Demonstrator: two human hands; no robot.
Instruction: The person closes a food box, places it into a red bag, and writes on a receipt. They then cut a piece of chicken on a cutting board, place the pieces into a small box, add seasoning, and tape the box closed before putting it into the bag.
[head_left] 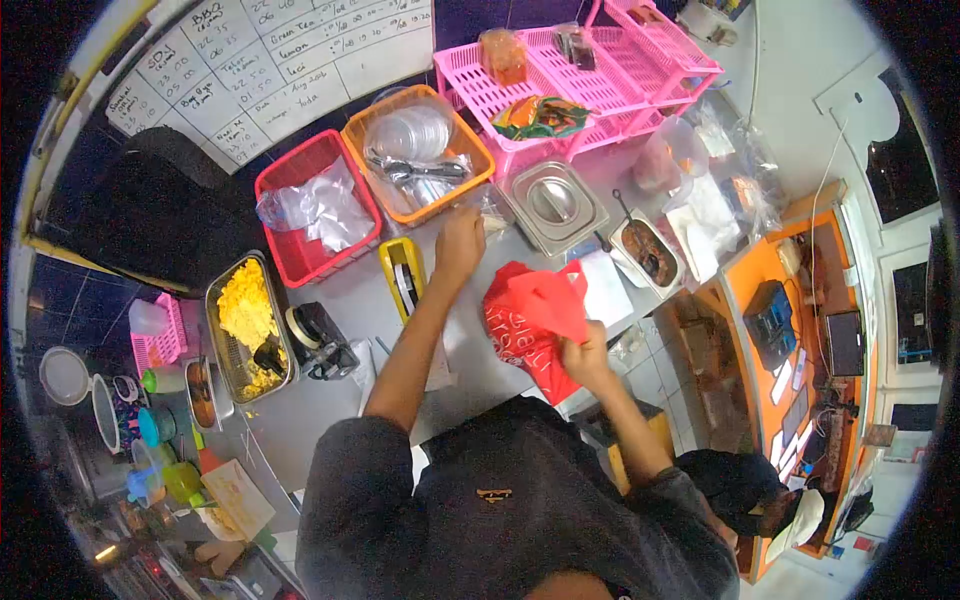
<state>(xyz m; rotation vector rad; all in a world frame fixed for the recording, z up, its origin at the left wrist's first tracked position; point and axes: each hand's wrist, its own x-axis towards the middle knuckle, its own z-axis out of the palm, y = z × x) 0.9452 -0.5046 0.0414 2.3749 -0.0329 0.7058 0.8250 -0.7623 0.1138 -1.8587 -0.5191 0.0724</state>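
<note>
In the head view, my right hand point(585, 355) is closed on the upper edge of a red plastic bag point(530, 325) with pale lettering, over the metal counter point(465, 300). My left hand point(462, 240) reaches to the front corner of an orange basket point(487, 178), beside small clear plastic packets point(492, 215). Its fingers are bent, and what they hold, if anything, is too small to make out. Below that forearm lies a yellow tape dispenser point(402, 280).
A red basket point(330, 262), a tray of yellow food point(250, 310), a lidded steel container point(553, 205) and a sauce container point(648, 255) stand around the hands. Behind is a pink rack point(500, 85). A person in a light cap point(797, 525) is at lower right.
</note>
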